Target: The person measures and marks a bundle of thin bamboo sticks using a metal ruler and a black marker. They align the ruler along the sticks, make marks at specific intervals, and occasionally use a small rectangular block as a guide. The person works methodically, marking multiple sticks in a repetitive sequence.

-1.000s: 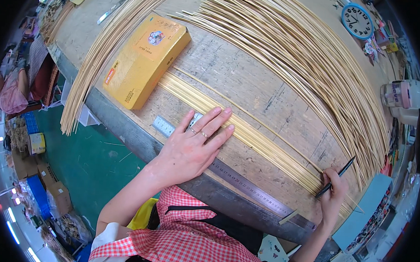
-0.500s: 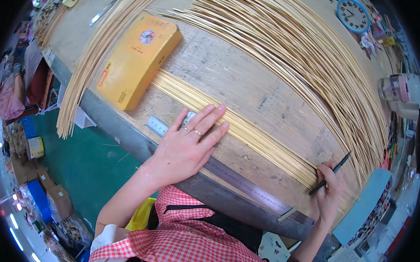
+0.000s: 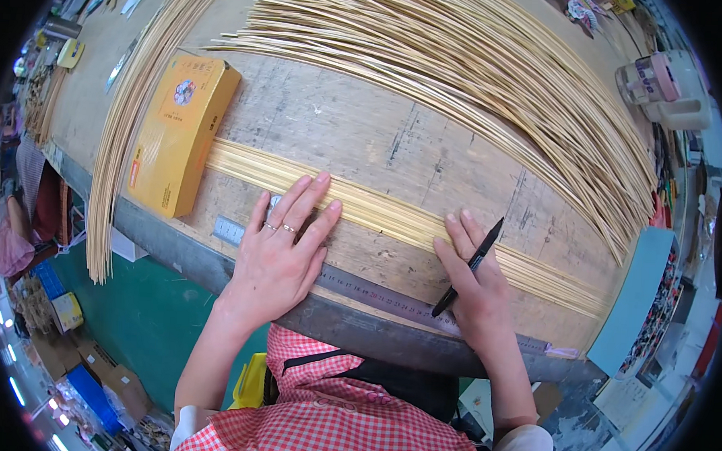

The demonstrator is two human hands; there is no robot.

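Note:
A flat row of thin pale bamboo strips (image 3: 394, 213) lies across the wooden table, its left end up against a yellow box (image 3: 172, 133). My left hand (image 3: 278, 250) is spread open, palm down, with its fingertips on the strips. Under it and along the table's front edge runs a metal ruler (image 3: 374, 294), partly covered by both hands. My right hand (image 3: 479, 287) grips a black marker pen (image 3: 470, 266), which slants across the hand. Fingertips of that same hand rest on the strips, right of the middle. On the strips' near edge, between the hands, sits a small dark mark.
A large fan of loose bamboo strips (image 3: 464, 77) covers the far side. Another bundle (image 3: 132, 111) lies left of the box, its ends overhanging the table edge. At right stand a teal box (image 3: 636, 294) and a plastic jug (image 3: 665, 87). Green floor (image 3: 140, 296) shows lower left.
My right hand has moved left along the strips with the pen, from near their right end, and its fingers now press on them. My left hand remains on the strips. The view has shifted.

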